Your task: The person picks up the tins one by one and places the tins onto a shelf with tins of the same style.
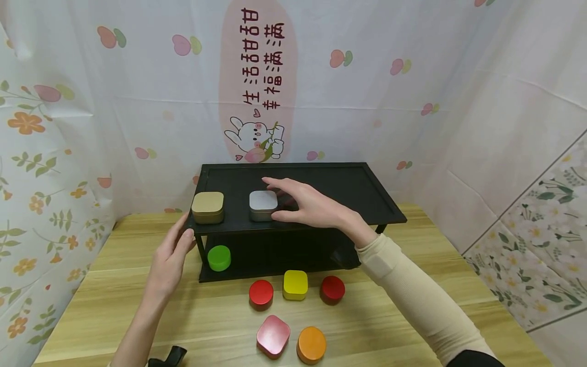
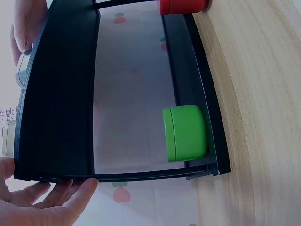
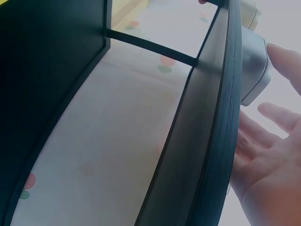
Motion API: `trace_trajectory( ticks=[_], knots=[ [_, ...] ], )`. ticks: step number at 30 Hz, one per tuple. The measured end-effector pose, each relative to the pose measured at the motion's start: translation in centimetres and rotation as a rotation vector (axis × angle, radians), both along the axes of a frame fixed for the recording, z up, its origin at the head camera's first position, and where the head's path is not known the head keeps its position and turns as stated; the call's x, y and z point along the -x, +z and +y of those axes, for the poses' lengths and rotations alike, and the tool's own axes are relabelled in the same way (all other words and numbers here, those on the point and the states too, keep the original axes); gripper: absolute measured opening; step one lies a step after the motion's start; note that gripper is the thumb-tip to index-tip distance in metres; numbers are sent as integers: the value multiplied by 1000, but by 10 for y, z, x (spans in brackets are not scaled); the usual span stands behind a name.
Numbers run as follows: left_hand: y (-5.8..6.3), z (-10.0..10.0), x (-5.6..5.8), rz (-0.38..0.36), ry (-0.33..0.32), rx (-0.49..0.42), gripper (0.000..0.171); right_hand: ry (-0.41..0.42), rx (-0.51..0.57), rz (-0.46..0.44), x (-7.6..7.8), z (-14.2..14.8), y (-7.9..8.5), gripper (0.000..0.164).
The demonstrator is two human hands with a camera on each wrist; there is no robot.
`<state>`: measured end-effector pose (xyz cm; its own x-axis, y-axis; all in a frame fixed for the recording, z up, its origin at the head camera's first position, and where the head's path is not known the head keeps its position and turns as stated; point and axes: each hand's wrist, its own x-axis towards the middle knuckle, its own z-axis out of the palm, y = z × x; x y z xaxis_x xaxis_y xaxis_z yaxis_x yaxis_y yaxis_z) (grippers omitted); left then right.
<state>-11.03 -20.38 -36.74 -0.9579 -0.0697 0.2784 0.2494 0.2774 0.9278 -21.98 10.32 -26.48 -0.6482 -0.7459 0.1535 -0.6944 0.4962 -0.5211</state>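
A black two-tier rack [image 1: 321, 188] stands on the table. On its top shelf sit a gold square tin [image 1: 208, 208] at the left corner and a silver square tin [image 1: 263, 206] to its right. My right hand [image 1: 307, 204] is at the silver tin's right side, thumb tip close to its front edge and the other fingers spread behind. In the right wrist view the palm is bare beside the silver tin [image 3: 255, 66]. My left hand [image 1: 167, 260] rests at the rack's left end; in the left wrist view its extended fingers [image 2: 84, 195] touch the end edge.
A green round tin [image 1: 219, 258] stands on the lower shelf at left. In front of the rack lie two red round tins [image 1: 261, 294], a yellow square tin [image 1: 295, 285], a pink square tin [image 1: 273, 336] and an orange round tin [image 1: 311, 345]. A printed curtain [image 1: 151, 102] hangs behind.
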Motion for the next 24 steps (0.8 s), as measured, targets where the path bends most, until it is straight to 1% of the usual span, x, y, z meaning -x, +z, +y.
trace_trajectory(
  ticks=[6, 12, 17, 24],
  knots=[
    [0, 1, 0, -1, 7, 2, 55, -19, 34, 7, -5, 9, -2, 81],
    [1, 2, 0, 2, 6, 7, 54, -26, 41, 39, -10, 19, -4, 80],
    [1, 2, 0, 5, 5, 4, 54, -33, 51, 51, -18, 26, -5, 79],
    [0, 1, 0, 7, 13, 8, 54, -20, 76, 83, -30, 31, -7, 77]
  ],
)
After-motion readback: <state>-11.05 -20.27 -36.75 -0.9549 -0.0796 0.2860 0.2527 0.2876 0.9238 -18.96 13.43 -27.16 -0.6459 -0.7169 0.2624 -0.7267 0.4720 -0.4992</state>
